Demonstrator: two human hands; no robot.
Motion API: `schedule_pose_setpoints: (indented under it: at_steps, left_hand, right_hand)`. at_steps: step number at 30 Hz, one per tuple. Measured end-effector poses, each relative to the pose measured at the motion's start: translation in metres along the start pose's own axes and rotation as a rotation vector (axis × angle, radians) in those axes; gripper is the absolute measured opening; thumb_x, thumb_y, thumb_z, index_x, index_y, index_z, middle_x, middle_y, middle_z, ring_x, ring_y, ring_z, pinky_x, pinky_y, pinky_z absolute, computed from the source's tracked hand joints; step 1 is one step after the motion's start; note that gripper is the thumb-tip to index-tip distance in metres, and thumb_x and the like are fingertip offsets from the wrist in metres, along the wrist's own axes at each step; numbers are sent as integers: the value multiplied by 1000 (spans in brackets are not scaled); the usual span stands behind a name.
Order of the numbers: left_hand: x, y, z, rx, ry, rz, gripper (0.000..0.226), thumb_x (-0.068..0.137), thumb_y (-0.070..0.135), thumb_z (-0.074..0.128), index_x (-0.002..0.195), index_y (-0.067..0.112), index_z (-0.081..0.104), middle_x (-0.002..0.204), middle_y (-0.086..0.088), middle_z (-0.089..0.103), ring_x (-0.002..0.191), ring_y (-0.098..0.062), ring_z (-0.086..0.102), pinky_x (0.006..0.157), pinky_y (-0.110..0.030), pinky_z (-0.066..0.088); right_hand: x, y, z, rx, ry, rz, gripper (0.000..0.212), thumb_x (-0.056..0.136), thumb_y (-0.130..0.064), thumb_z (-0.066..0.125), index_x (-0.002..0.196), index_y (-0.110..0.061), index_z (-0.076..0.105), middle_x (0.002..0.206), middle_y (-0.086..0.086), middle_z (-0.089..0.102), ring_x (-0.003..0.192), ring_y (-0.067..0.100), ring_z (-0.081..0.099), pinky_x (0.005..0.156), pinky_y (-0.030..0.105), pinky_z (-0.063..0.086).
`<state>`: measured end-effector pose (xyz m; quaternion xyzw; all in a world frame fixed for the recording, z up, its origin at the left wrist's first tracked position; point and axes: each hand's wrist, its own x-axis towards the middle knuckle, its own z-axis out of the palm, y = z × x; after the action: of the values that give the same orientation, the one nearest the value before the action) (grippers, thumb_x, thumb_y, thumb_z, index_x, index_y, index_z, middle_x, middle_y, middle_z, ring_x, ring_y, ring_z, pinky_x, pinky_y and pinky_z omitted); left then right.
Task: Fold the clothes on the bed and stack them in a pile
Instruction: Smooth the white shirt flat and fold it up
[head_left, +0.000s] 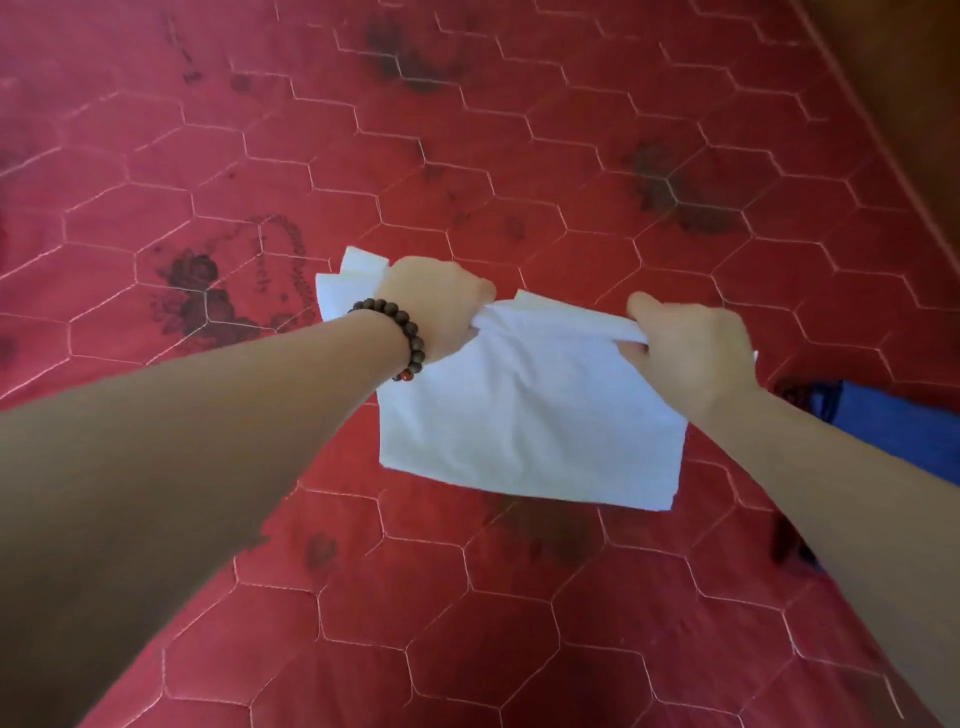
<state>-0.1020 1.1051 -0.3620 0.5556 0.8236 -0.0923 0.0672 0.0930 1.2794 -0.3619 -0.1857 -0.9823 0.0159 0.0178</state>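
Note:
A white garment (530, 415), partly folded into a rough rectangle, hangs in the air above the red quilted bed (467, 156). My left hand (436, 304), with a bead bracelet on its wrist, grips the garment's top left corner. My right hand (691, 348) grips the top right corner. The cloth is stretched between both fists and droops below them. A loose bit of white fabric sticks out to the left behind my left hand.
A blue garment (893, 426) lies on the bed at the right, partly hidden by my right forearm. The bedspread has dark floral prints and hexagon stitching. The bed's right edge (883, 130) meets a brown surface at the upper right.

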Motion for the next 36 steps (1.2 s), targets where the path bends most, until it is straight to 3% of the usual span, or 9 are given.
schedule_pose_setpoints:
  at_steps: [5,11,13,16,20,25,30,34,36]
  left_hand:
    - [17,-29,-82,56,248,-99,15,87,19,50,84,20,34,71,4,50,58,-25,45,46,-25,14]
    - [-5,-31,-84,26,166,-85,22,87,6,46,105,18,47,90,2,56,83,-26,55,49,-31,20]
    - [-20,-28,-56,27,77,-37,29,86,6,48,112,19,46,101,1,55,96,-25,54,65,-37,37]
    - [-53,-22,-1,31,-64,-24,34,85,4,46,116,17,44,111,-1,51,104,-23,50,87,-33,37]
    - [-108,-10,61,11,-210,-62,36,86,4,39,119,18,45,114,-1,51,106,-23,48,87,-32,35]
    - [-173,-20,91,-16,-146,-166,26,90,6,37,109,13,54,106,-5,54,103,-28,47,82,-36,33]
    - [-232,-29,108,-155,-81,-337,27,91,7,48,114,5,63,118,-16,57,115,-36,47,93,-46,35]
    - [-261,-6,118,-452,-57,-665,40,97,23,47,133,5,50,134,-18,50,126,-37,42,105,-48,34]
    - [-264,6,121,-630,2,-798,47,98,25,46,140,4,41,137,-17,49,128,-36,40,107,-45,34]
  right_hand:
    - [47,7,-76,-63,252,-2,24,67,-5,74,74,-6,51,49,10,49,38,30,49,46,26,25]
    - [29,-2,-83,-58,215,-61,25,67,-5,79,79,-7,57,55,7,53,44,30,52,44,26,27]
    - [12,-12,-62,-30,155,-97,27,60,-2,81,77,-5,60,57,9,54,45,31,53,40,29,33]
    - [-21,-33,-18,-41,-51,-151,33,55,1,82,83,-2,65,64,11,57,51,33,56,44,33,41]
    - [-73,-76,38,-35,-423,-192,33,90,-12,50,123,-13,51,102,6,59,91,32,58,70,35,35]
    - [-123,-141,58,141,-497,-213,35,91,-17,50,125,-11,50,107,7,61,94,32,58,73,36,35]
    - [-148,-208,59,246,-510,-286,23,90,-12,50,112,-7,56,92,10,61,80,33,57,64,35,28]
    - [-153,-248,56,301,-494,-365,13,92,-17,52,99,-8,59,80,7,58,72,29,53,61,34,28]
    - [-150,-254,53,314,-443,-389,22,92,-28,55,89,-8,62,73,8,58,68,32,56,58,33,32]
